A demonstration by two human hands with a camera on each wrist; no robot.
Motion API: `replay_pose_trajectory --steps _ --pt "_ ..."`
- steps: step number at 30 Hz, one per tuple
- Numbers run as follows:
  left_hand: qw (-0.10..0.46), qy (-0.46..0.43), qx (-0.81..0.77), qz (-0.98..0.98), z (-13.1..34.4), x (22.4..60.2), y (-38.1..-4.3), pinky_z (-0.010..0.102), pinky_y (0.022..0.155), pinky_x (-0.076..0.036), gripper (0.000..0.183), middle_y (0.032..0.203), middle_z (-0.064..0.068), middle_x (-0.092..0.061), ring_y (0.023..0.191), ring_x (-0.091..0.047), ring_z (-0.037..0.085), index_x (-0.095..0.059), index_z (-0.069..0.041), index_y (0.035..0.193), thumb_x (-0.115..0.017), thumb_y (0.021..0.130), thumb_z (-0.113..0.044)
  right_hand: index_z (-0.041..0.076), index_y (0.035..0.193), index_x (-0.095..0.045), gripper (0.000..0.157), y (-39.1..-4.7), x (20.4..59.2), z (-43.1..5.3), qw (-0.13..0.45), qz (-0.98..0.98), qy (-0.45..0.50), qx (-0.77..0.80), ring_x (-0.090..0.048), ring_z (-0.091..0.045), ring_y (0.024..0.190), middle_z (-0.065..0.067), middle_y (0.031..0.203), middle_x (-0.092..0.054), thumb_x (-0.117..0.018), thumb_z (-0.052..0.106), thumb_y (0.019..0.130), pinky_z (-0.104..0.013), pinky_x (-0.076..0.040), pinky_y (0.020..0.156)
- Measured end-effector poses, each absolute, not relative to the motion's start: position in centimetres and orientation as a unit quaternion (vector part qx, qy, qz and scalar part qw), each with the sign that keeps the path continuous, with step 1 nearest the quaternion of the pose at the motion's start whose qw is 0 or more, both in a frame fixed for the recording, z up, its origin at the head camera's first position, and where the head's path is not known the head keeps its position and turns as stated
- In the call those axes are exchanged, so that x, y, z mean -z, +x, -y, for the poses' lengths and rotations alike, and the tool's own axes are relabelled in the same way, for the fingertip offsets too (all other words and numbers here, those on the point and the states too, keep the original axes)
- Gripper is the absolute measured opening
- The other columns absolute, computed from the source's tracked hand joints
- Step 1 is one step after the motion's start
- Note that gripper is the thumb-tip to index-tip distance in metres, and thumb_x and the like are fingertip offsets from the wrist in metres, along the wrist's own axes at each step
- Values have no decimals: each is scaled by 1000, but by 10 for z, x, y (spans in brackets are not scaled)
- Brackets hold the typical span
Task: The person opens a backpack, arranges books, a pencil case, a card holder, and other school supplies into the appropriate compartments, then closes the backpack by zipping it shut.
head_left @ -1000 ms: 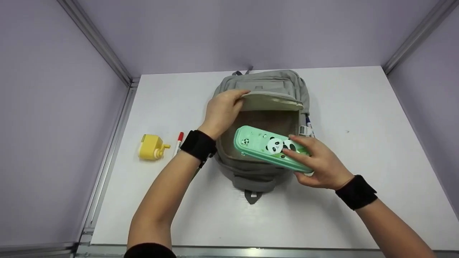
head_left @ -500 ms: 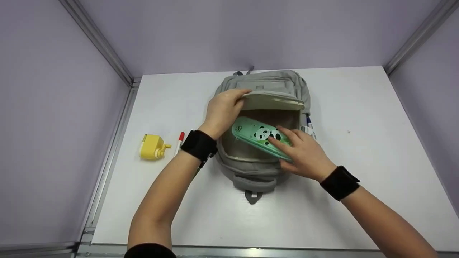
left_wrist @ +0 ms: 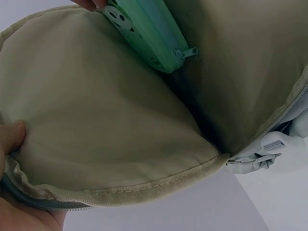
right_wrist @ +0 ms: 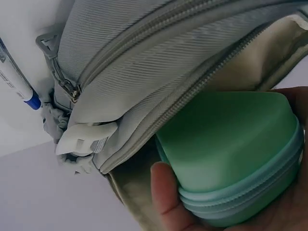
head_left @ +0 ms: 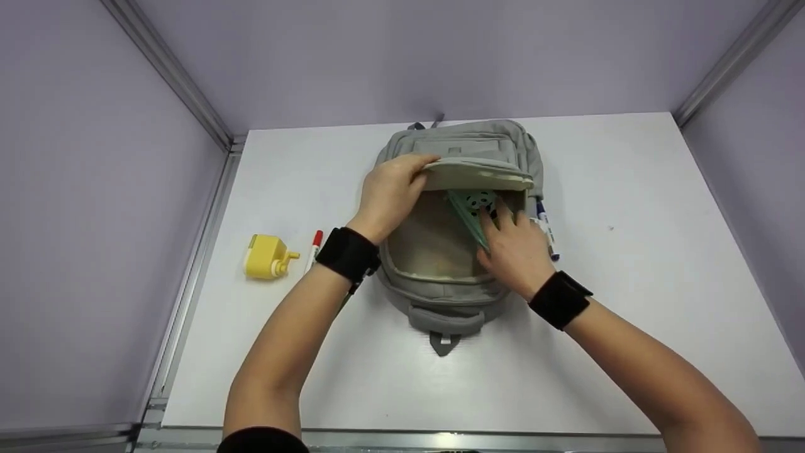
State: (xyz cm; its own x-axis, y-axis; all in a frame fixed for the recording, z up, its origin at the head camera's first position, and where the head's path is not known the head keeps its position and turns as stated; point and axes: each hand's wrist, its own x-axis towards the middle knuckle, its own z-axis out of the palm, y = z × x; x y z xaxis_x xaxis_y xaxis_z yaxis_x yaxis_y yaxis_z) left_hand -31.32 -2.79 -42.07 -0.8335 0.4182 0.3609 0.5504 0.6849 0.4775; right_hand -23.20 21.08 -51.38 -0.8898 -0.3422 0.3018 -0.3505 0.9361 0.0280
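A grey backpack point(head_left: 448, 290) lies on the white table with its main pocket unzipped. My left hand point(head_left: 390, 196) pinches the edge of the pocket's flap point(head_left: 471, 176) and holds it raised; in the left wrist view the thumb lies on the beige lining point(left_wrist: 106, 115). My right hand point(head_left: 519, 251) grips a green zipped pencil case point(head_left: 464, 211) with pandas on it. The case is partly inside the pocket, its far end under the flap. In the right wrist view, thumb and fingers wrap round the near end of the pencil case point(right_wrist: 231, 139).
On the left of the table lie a yellow box-shaped thing point(head_left: 264, 258) with a small crank-like arm and a red-capped marker point(head_left: 315, 246), partly behind the left wrist. A blue marker point(head_left: 547, 231) lies along the backpack's right side. Walls point(head_left: 402, 63) enclose the table.
My right hand has carried the pencil case from above the pocket's front edge forward into the opening, turning it to point away. The left hand has kept the flap raised.
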Motion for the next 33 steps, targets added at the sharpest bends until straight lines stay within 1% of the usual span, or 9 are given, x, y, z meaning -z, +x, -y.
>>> replay_pose_trajectory --steps 5,12,18,21,24,27,30,31,33 --pt "110 -265 297 911 28 419 -312 32 97 -50 31 126 1 -71 117 -66 18 -71 -15 131 -63 101 -11 -6 142 -54 77 -246 520 -195 152 979 134 -2 -60 -52 95 -35 137 -54 -78 43 87 -58 -55 62" --pt "102 -267 297 911 28 420 -310 33 97 -51 32 128 2 -71 118 -66 18 -70 -15 133 -63 102 -11 -11 144 -49 88 -258 536 -184 130 985 110 -24 -57 -53 106 -38 135 -52 -81 46 85 -54 -56 58" --pt "98 -269 293 912 27 422 -310 32 97 -51 31 127 2 -71 117 -66 17 -71 -15 131 -63 102 -12 -9 149 -42 90 -269 540 -188 71 991 102 -57 -52 -54 113 -38 140 -46 -77 47 88 -59 -56 68" --pt "96 -271 294 912 26 423 -310 32 97 -51 30 126 2 -71 117 -66 17 -71 -14 130 -63 101 -12 -9 148 -45 89 -268 539 -193 68 989 110 -73 -53 -53 112 -37 140 -47 -76 48 88 -61 -55 71" --pt "92 -269 293 913 26 424 -310 32 98 -50 31 127 1 -71 118 -66 17 -71 -14 131 -63 101 -12 -9 136 -58 75 -260 534 -198 117 981 139 -72 -57 -51 105 -33 131 -56 -78 45 87 -60 -54 71" --pt "91 -266 295 913 27 425 -310 32 98 -50 31 127 1 -71 118 -65 17 -71 -14 131 -64 101 -12 -4 112 -71 44 -247 524 -201 208 952 207 -88 -60 -45 91 -24 111 -66 -78 32 88 -56 -51 66" --pt "90 -268 293 913 27 426 -309 32 98 -50 31 127 1 -71 118 -65 17 -71 -14 131 -64 101 -12 2 102 -73 19 -234 506 -204 309 899 280 -134 -59 -37 82 -14 97 -68 -75 16 89 -51 -48 65" --pt "89 -268 293 913 28 426 -310 32 98 -50 31 127 1 -71 118 -65 17 -71 -14 131 -64 101 -13 4 104 -74 18 -231 499 -205 342 879 294 -154 -59 -36 82 -12 98 -68 -73 13 89 -49 -47 66" --pt "87 -269 290 914 29 425 -310 32 99 -50 31 128 1 -71 119 -65 17 -71 -15 131 -64 101 -13 7 114 -75 26 -229 484 -209 397 845 301 -195 -60 -34 88 -10 106 -69 -72 9 88 -48 -46 72"
